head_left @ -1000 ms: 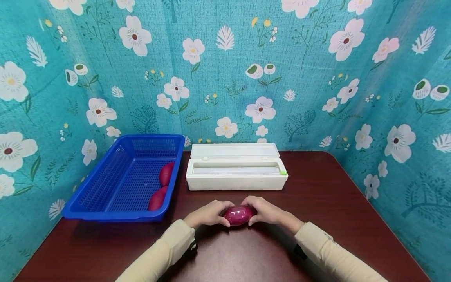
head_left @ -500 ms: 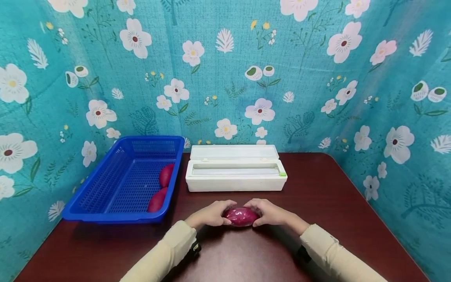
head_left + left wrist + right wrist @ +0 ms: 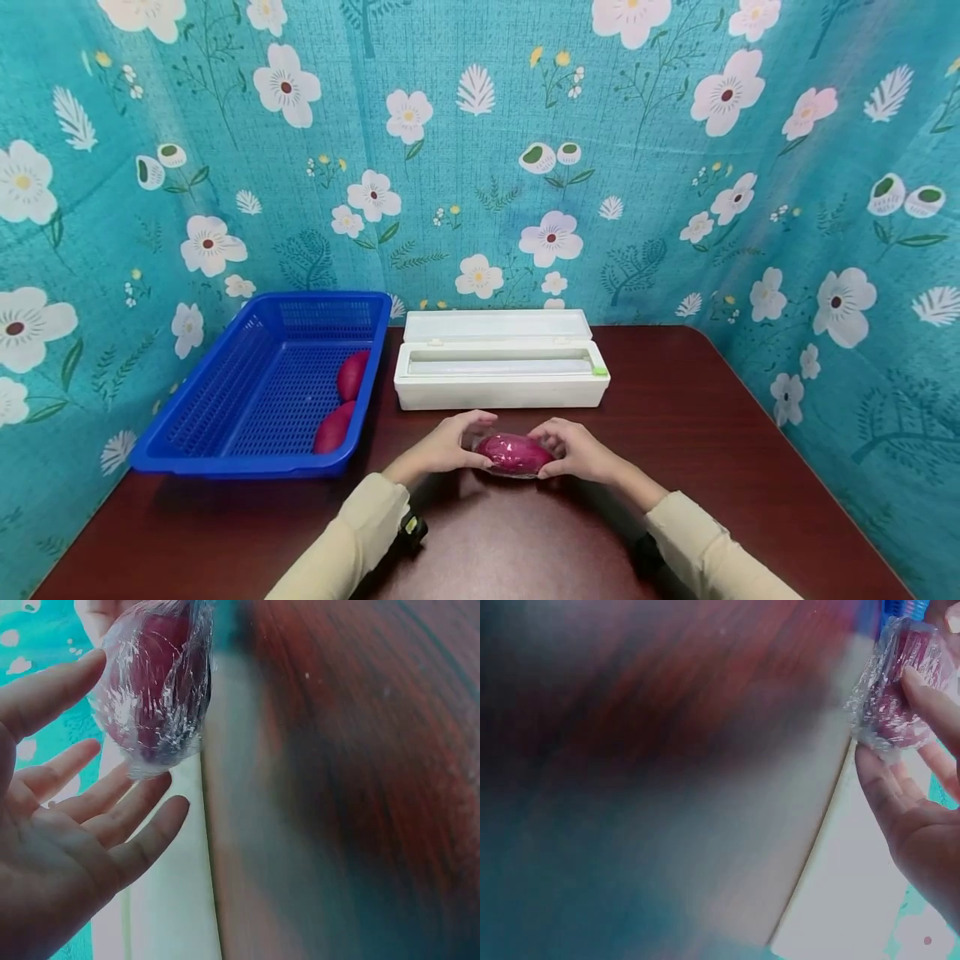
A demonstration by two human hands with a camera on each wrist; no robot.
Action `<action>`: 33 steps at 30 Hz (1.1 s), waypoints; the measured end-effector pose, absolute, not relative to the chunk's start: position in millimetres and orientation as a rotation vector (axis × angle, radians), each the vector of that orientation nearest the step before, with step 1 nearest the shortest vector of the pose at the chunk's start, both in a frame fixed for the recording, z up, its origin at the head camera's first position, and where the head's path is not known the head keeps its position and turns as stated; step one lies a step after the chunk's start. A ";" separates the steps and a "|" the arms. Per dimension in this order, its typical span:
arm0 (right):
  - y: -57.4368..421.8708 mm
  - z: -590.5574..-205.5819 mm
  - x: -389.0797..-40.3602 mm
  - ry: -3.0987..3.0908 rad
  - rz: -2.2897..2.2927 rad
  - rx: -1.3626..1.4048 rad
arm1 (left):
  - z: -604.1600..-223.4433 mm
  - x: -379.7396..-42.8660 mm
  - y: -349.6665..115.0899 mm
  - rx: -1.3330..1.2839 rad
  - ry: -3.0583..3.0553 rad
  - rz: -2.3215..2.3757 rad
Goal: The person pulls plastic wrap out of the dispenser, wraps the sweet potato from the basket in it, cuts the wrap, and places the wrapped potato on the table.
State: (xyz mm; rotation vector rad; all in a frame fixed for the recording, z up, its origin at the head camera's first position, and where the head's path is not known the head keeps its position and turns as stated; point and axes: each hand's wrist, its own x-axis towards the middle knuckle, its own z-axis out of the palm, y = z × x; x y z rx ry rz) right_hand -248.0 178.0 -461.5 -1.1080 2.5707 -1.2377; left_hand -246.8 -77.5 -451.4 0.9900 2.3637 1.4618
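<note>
Wrapped fruit (image 3: 515, 455) is at 6 o'clock from the white box (image 3: 502, 393). Right hand (image 3: 585, 454) has it pinched; left hand (image 3: 445, 446) is loose, fingers spread. Imo it could slip toward 9 o'clock, since slick-looking plastic (image 3: 169, 727) plus a one-handed hold isn't much grip.

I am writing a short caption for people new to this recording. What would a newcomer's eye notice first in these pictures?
Probably the turquoise flowered cloth first, filling the background behind the table. Next, the bright blue basket on the table's left, with two red oblong items along its right side. Then the shiny film-wrapped item between the left hand and right hand, in front of the open white box.
</note>
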 end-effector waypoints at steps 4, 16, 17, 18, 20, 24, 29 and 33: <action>181.3 -463.0 -247.3 2.572 -1.347 -1.051 | -450.6 -246.9 -82.7 0.975 2.423 1.488; 197.6 -457.1 -238.7 2.491 -1.707 -0.838 | -448.8 -242.7 -90.2 0.953 2.475 1.557; 199.5 -456.8 -237.9 2.477 -1.741 -0.796 | -448.8 -242.3 -90.5 0.963 2.487 1.547; 201.4 -456.0 -236.7 2.462 -1.776 -0.753 | -449.1 -242.0 -91.1 0.966 2.494 1.539; 206.0 -454.1 -234.3 2.441 -1.839 -0.660 | -450.0 -241.6 -91.4 0.978 2.511 1.518; 215.2 -448.7 -229.4 2.420 -1.963 -0.459 | -452.9 -242.0 -91.8 0.967 2.522 1.502; 227.4 -444.3 -225.7 2.378 -2.096 -0.222 | -454.0 -241.1 -91.5 0.961 2.513 1.493; 238.9 -441.8 -222.1 2.297 -2.202 -0.115 | -452.9 -239.3 -92.1 0.930 2.515 1.468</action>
